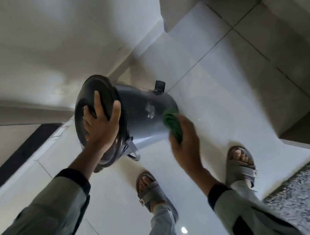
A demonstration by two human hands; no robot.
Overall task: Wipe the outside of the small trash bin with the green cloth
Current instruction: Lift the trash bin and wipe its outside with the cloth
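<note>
The small trash bin (142,116) is a shiny grey metal cylinder with a dark lid (90,97) and a black pedal (159,85). It is tilted over toward me above the tiled floor. My left hand (100,123) is spread over the lid and grips it. My right hand (185,139) is closed around the bunched green cloth (172,123), which presses against the lower right side of the bin near its base. White smears show on the bin's side.
Both my feet in grey sandals (151,191) stand on the glossy white floor tiles just below the bin. A pale wall (45,43) runs behind it, a step or ledge (287,44) rises at right, and a speckled mat (309,192) lies at lower right.
</note>
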